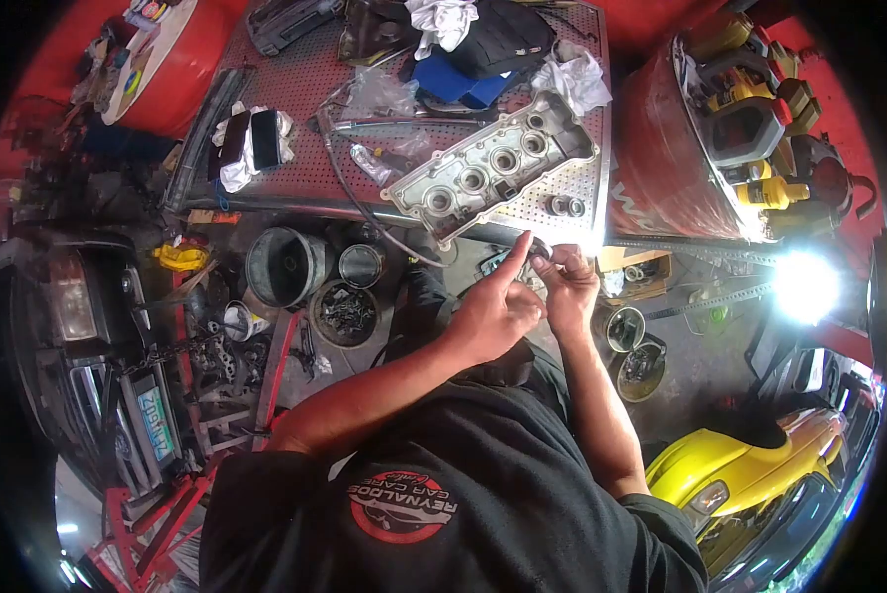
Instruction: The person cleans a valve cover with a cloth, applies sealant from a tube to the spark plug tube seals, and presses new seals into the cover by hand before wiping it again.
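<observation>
A small dark ring-like part [538, 253] is pinched between the thumb and fingers of my right hand [570, 287]. My left hand [495, 308] is beside it, index finger stretched out against the part and thumb apart from it. Just beyond my hands, a metal valve cover [488, 170] lies tilted on the perforated workbench [300, 94], its round holes facing up. Two small round metal pieces [564, 206] sit on the bench's front corner, near my right hand.
A phone [264, 138] on white rags, a ratchet-like bar [404, 124] and a hose [349, 193] lie on the bench. Right of it stands a red drum [656, 148] with oil bottles. Below are buckets [283, 267], a bolt-filled pan [344, 314] and a bright lamp [806, 288].
</observation>
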`<state>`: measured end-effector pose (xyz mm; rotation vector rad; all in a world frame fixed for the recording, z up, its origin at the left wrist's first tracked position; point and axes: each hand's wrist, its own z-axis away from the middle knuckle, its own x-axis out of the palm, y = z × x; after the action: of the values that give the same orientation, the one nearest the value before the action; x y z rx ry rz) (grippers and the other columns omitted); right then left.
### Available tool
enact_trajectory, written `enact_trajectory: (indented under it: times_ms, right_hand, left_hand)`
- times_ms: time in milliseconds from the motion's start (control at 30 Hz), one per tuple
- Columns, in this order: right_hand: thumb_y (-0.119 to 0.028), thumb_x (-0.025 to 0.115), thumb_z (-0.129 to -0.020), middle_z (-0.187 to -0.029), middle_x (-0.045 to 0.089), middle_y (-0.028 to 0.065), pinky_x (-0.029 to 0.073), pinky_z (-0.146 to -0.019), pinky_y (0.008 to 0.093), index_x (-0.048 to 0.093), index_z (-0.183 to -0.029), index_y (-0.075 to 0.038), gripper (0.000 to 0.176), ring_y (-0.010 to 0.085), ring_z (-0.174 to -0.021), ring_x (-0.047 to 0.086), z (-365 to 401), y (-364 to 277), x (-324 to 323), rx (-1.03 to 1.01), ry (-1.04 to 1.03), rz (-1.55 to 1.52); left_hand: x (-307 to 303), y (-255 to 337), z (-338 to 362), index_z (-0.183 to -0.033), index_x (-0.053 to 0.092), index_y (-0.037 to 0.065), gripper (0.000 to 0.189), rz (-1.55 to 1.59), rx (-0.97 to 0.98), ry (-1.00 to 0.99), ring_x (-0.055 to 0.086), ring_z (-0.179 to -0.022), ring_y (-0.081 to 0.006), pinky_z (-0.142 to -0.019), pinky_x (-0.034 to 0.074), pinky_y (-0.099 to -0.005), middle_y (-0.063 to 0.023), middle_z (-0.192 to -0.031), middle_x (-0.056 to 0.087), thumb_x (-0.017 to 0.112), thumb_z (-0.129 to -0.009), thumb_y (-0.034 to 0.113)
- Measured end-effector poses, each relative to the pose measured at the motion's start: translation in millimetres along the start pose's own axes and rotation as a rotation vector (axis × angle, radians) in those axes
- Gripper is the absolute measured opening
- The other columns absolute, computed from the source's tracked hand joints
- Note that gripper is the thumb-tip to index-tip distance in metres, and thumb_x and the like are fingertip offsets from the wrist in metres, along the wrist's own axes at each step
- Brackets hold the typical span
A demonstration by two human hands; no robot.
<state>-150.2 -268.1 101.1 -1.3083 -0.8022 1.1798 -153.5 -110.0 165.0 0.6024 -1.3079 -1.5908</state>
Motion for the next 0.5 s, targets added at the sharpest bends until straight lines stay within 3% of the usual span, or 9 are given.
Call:
enact_trajectory:
  times_ms: [167, 500]
  right_hand:
    - [0.001, 0.081, -0.076, -0.085, 0.059, 0.0025, 0.043, -0.077, 0.0274, 0.062, -0.079, 0.001, 0.019, 0.0144, -0.081, 0.053, -1, -1, 0, -0.151, 0.022, 0.138]
    - [-0.002, 0.081, -0.076, -0.088, 0.061, 0.0059, 0.046, -0.077, 0.0294, 0.066, -0.083, 0.002, 0.017, 0.0182, -0.084, 0.058, 1, -8, -1, -0.188, 0.031, 0.244]
  left_hand:
    - [-1, -8, -3, -0.160, 0.013, 0.011, 0.090, -0.286, 0.047, 0.067, 0.066, -0.076, -0.0136, -0.076, 0.054, -0.0293, -0.0108, -0.085, 0.071, 0.063, -0.085, 0.002]
    - [0, -4, -4, -0.156, 0.024, 0.007, 0.089, -0.674, 0.064, 0.092, 0.069, -0.075, -0.0307, -0.073, 0.054, -0.0399, -0.0114, -0.083, 0.070, 0.068, -0.078, 0.010]
